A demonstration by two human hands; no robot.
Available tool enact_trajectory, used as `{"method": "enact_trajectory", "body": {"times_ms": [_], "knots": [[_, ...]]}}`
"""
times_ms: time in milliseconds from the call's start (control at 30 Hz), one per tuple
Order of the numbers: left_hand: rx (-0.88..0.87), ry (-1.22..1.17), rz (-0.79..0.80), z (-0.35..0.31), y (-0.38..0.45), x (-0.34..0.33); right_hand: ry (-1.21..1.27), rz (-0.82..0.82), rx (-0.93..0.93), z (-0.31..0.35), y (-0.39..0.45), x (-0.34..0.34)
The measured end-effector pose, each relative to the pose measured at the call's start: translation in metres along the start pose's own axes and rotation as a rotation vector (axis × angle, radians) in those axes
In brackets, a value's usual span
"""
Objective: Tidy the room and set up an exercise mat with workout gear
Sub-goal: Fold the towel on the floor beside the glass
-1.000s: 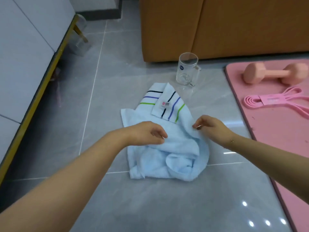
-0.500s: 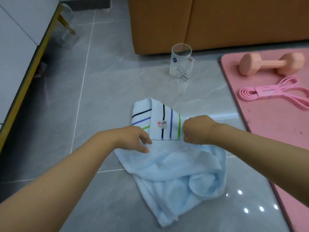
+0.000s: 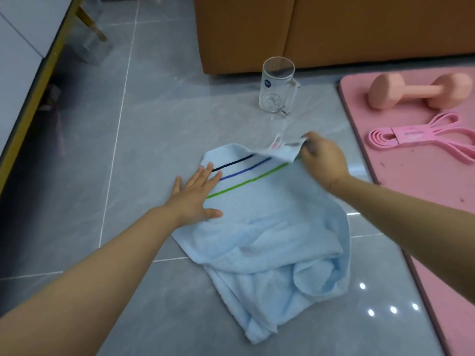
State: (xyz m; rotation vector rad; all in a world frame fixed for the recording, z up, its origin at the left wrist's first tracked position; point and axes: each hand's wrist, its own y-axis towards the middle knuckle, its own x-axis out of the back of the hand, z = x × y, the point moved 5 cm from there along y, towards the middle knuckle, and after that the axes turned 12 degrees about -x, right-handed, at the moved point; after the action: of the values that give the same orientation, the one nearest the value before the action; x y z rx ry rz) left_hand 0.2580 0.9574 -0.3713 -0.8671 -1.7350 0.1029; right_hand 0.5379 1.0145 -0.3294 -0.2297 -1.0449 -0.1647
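Floor: grey glossy tile with pale grout lines, carries everything in view. One brown-orange sofa base across the top. One white cabinet with a gold lower edge along the left, a gold leg showing under it. One pink exercise mat at the right edge, flat on the floor, small dark specks on it.

One light-blue terry towel lies on the floor just left of the mat, far end spread flat, near end bunched in folds. Three stripes cross its far end: black, blue, green.

Two bare hands, both on the towel. Left hand lies flat, fingers straight and spread, pressing the towel's left side at the stripe ends. Right hand has its grip closed on the towel's far right corner, pinching it and lifting it off the floor; a small label hangs at that raised edge.

On the mat: one pink dumbbell lying on its side at the far end, one coiled pink resistance band with a paper sleeve just nearer than it, apart from it.

One clear glass mug with a handle and a blue logo stands upright on the floor between sofa and towel, just beyond the raised corner, not touching it.
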Motion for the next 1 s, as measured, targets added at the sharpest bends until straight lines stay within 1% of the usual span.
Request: {"method": "enact_trajectory", "body": {"times_ms": [67,100,133,167,200,233,267,300,333,400,433,467,500,567,600,633,733,767,833,867,933,1000], "knots": [[0.021,-0.012,-0.058,0.004,0.005,0.007,0.224,0.021,-0.265,-0.02,0.027,0.013],[0.026,-0.01,-0.124,0.003,0.007,0.012,0.262,0.053,-0.339,-0.026,0.036,0.015],[0.022,0.005,-0.223,0.0,0.008,0.016,0.232,0.08,-0.359,-0.029,0.04,0.014],[0.007,0.023,-0.347,-0.004,0.005,0.022,0.172,0.067,-0.323,-0.025,0.037,0.014],[-0.023,0.014,-0.472,-0.008,0.001,0.027,0.122,0.007,-0.216,-0.015,0.028,0.018],[-0.063,-0.048,-0.562,-0.01,-0.006,0.031,0.111,-0.053,-0.063,-0.001,0.012,0.021],[-0.097,-0.156,-0.591,-0.009,-0.013,0.031,0.125,-0.078,0.1,0.013,-0.009,0.021],[-0.133,-0.268,-0.569,-0.005,-0.019,0.029,0.141,-0.043,0.247,0.026,-0.031,0.017],[-0.155,-0.324,-0.503,-0.002,-0.026,0.023,0.138,0.06,0.368,0.032,-0.052,0.01],[-0.15,-0.234,-0.288,0.003,-0.04,0.007,0.013,0.349,0.537,0.034,-0.089,-0.009],[-0.133,-0.182,-0.179,0.004,-0.046,-0.002,-0.092,0.453,0.595,0.029,-0.101,-0.02],[-0.117,-0.147,-0.105,0.003,-0.053,-0.01,-0.18,0.514,0.627,0.022,-0.11,-0.029],[-0.108,-0.134,-0.083,0.001,-0.057,-0.015,-0.247,0.552,0.619,0.016,-0.114,-0.035],[-0.132,-0.091,-0.127,-0.004,-0.064,-0.019,-0.242,0.584,0.534,0.008,-0.116,-0.041],[-0.146,-0.072,-0.125,-0.003,-0.065,-0.02,-0.189,0.607,0.479,0.008,-0.114,-0.042],[-0.148,-0.074,-0.087,-0.003,-0.066,-0.021,-0.123,0.645,0.408,0.008,-0.113,-0.04],[-0.145,-0.105,0.086,-0.007,-0.071,-0.027,0.117,0.801,0.16,0.012,-0.108,-0.022],[-0.147,-0.098,0.084,-0.01,-0.071,-0.026,0.21,0.878,0.075,0.013,-0.107,-0.014],[-0.139,-0.126,-0.014,-0.011,-0.068,-0.021,0.365,1.046,-0.045,0.013,-0.105,0.002],[-0.122,-0.203,-0.063,-0.01,-0.067,-0.016,0.419,1.106,-0.078,0.013,-0.103,0.009],[-0.113,-0.461,-0.107,-0.012,-0.068,-0.001,0.554,1.16,-0.15,0.012,-0.097,0.021],[-0.097,-0.727,-0.117,-0.017,-0.071,0.023,0.757,1.132,-0.225,0.011,-0.086,0.032]]}}
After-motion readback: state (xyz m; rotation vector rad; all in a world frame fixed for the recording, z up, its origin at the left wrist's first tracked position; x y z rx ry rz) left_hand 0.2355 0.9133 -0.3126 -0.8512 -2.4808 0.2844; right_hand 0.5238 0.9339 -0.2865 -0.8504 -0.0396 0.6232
